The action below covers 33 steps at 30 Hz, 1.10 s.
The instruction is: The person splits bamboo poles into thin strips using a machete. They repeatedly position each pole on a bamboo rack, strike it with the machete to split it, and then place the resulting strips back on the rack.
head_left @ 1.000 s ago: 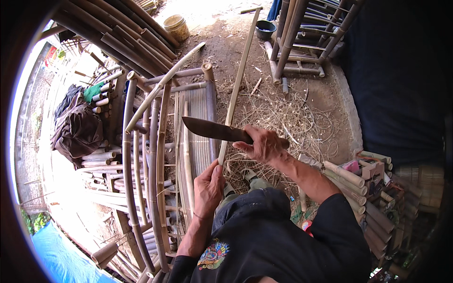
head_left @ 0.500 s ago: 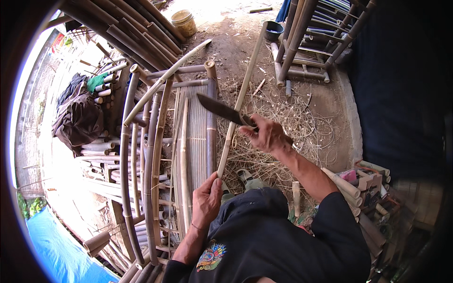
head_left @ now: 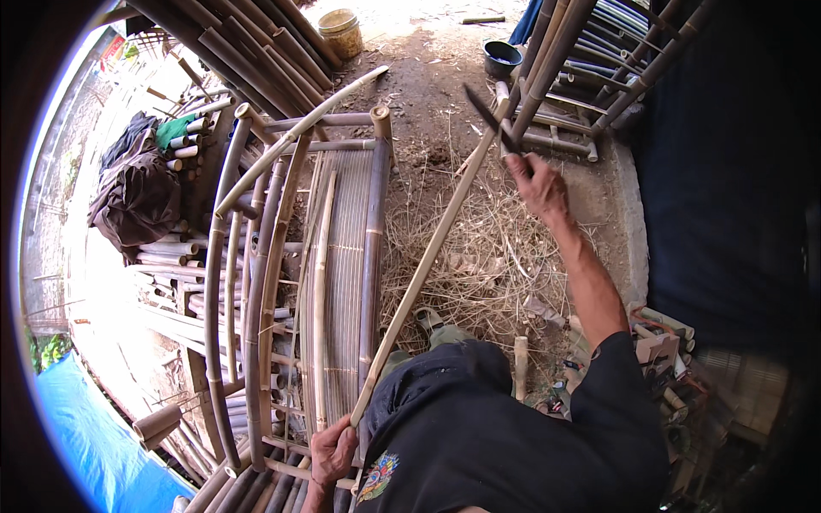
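A long, pale bamboo strip (head_left: 426, 261) slants across the view, from low beside my body up to the far right. Closed round its near end is my left hand (head_left: 333, 451). My right hand (head_left: 539, 184) grips a dark-bladed machete (head_left: 481, 109) by the handle, arm stretched forward. The blade crosses the strip near its far end; whether it cuts into the strip or only rests against it I cannot tell. Left of the strip is a bamboo bench (head_left: 376, 222) with a slatted seat, and another pale strip (head_left: 322, 316) lies lengthwise on it.
Shavings (head_left: 487, 256) cover the ground ahead. A bamboo pole (head_left: 299, 141) leans over the bench. Farther off are a yellowish bucket (head_left: 340, 34), a dark basin (head_left: 502, 58) and a bamboo rack (head_left: 590, 77). Brown cloth (head_left: 137, 205) drapes over poles at left; cut bamboo pieces (head_left: 671, 329) lie at right.
My right hand and the machete have moved forward along the strip to its far end. My left hand has drawn back toward my body, and the strip has come nearer with it.
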### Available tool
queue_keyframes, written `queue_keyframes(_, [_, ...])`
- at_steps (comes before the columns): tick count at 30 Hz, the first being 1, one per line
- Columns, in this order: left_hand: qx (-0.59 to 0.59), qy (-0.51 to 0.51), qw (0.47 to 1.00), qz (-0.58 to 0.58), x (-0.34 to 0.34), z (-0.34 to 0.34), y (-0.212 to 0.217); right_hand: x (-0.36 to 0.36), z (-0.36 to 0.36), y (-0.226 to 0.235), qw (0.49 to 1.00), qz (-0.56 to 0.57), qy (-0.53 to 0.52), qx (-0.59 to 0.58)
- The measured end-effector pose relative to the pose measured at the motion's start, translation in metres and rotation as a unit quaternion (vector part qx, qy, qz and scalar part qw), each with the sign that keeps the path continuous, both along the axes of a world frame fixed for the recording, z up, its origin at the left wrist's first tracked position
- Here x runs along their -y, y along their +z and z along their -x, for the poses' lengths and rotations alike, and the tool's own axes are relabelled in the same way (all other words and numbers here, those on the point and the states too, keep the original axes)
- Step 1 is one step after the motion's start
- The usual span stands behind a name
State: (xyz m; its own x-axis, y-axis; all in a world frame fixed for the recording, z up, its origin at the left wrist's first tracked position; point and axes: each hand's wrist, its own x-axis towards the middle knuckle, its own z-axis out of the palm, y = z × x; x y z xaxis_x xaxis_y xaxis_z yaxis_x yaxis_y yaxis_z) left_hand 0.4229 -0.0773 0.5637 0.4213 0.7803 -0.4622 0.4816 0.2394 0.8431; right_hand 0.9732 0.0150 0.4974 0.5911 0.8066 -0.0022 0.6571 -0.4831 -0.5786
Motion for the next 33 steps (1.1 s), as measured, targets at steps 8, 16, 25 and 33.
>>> queue_keyframes(8, [0.088,0.021,0.982,0.167,0.002,0.034,-0.014,0.009,-0.053,0.021,0.889,-0.247,-0.068,-0.38])
queue_keyframes(16, [0.334,-0.016,0.768,0.546,-0.044,-0.014,-0.035,-0.032,0.099,0.029,0.804,-0.354,-0.031,-0.477])
queue_keyframes(25, [0.198,0.017,0.944,0.264,-0.089,-0.136,-0.015,-0.029,0.111,0.01,0.961,-0.14,0.083,-0.222])
queue_keyframes(33, [0.061,0.003,0.998,0.012,-0.094,-0.151,-0.022,0.025,0.165,-0.001,0.921,-0.139,0.337,0.14])
